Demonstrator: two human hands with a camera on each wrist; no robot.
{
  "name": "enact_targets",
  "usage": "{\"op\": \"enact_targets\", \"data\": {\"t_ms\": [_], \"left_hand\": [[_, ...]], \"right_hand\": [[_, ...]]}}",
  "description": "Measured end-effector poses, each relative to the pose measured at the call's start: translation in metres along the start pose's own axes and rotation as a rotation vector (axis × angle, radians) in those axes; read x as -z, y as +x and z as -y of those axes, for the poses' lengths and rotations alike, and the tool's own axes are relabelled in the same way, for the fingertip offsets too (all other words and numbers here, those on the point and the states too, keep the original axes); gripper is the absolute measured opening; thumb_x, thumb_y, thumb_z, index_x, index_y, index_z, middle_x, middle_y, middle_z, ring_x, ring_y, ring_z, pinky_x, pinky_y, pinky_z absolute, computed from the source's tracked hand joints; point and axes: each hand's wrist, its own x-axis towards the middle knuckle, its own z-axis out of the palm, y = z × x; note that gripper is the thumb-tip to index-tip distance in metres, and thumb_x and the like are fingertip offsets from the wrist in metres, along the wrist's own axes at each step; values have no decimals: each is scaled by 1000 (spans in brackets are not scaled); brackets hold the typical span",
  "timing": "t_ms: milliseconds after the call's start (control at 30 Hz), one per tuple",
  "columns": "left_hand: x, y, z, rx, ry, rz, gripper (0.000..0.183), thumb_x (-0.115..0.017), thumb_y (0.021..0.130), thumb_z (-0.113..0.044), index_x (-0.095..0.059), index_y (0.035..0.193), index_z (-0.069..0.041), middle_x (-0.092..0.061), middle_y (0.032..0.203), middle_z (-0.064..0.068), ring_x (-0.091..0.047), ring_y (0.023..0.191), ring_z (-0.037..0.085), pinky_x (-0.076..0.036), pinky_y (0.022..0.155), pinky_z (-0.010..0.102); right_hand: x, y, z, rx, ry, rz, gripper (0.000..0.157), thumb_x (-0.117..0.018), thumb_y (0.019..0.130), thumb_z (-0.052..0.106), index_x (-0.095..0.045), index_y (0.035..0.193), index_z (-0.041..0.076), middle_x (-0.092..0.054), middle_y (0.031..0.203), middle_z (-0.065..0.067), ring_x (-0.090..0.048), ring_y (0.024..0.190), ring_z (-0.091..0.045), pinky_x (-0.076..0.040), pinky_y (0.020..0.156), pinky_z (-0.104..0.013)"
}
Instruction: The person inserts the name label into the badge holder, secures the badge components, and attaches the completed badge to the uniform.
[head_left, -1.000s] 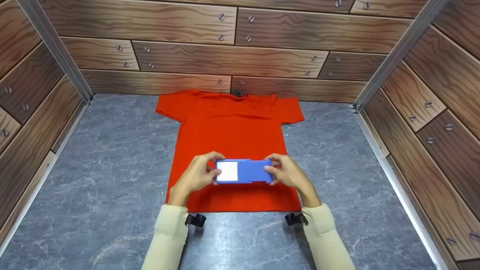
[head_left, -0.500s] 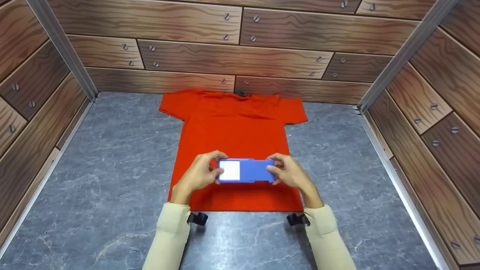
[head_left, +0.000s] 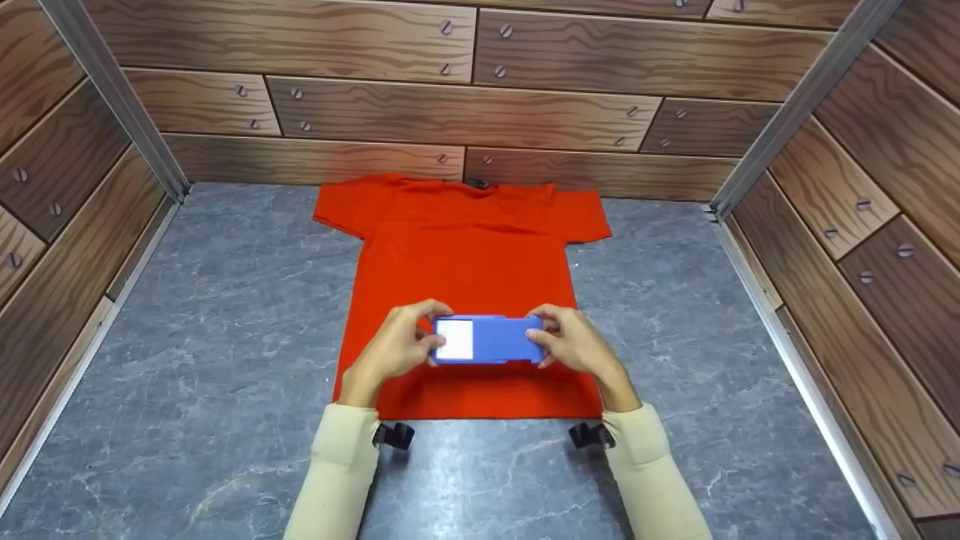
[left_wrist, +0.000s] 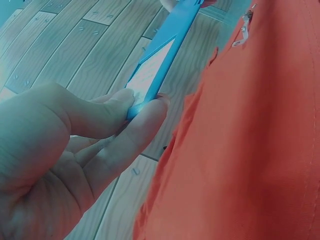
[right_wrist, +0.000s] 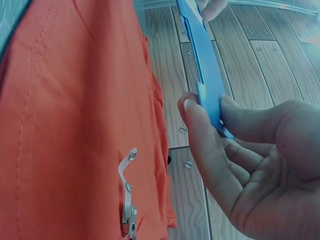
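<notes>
Both hands hold a flat blue case level above a red T-shirt. The case has a white panel toward its left end. At that end my left hand pinches the case between thumb and fingers. The right hand grips the opposite end the same way. From the side, in the right wrist view, the case looks thin, with a slot along one edge. Spread flat, the shirt has its collar at the far wall and its hem toward me; the hands and case cover part of its lower half.
Wood-patterned walls enclose the grey marbled surface at the back and both sides. A small silver metal piece with screws shows against the shirt in the right wrist view. Something small and dark lies at the collar.
The head view shifts slightly. Both hands keep the same hold on the case, and the shirt stays put.
</notes>
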Motion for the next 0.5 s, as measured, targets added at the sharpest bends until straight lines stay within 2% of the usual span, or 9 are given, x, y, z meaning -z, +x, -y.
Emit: {"op": "enact_targets", "data": {"t_ms": [133,233,367,500], "left_hand": [[-1,2,-1,8,-19,4,35,-70,94,2,-67,128,-9,-64,116,16,-68,70,21,-64,64,44],[-2,2,-2,20,-34,13,35,-71,94,2,-67,127,-9,-64,116,17,-68,70,22,-64,66,49],[-3,2,-2,29,-40,24,36,-71,94,1,-67,128,-10,-64,117,16,-69,70,21,-64,66,48],[-3,2,-1,33,-51,29,36,-71,93,2,-67,127,-11,-64,116,15,-69,70,22,-64,67,50]], "right_hand": [[-1,0,2,0,3,6,24,-67,99,6,-65,121,-4,-73,99,-25,-67,61,-17,-64,66,-52],[-3,0,3,-4,8,14,26,-67,99,5,-64,122,-5,-73,101,-26,-68,61,-18,-64,65,-51],[-6,0,6,-10,7,13,26,-67,99,5,-65,122,-5,-73,102,-27,-68,61,-18,-64,63,-47],[-10,0,7,-11,4,4,25,-69,98,5,-66,121,-4,-73,98,-25,-68,59,-17,-64,63,-49]]}}
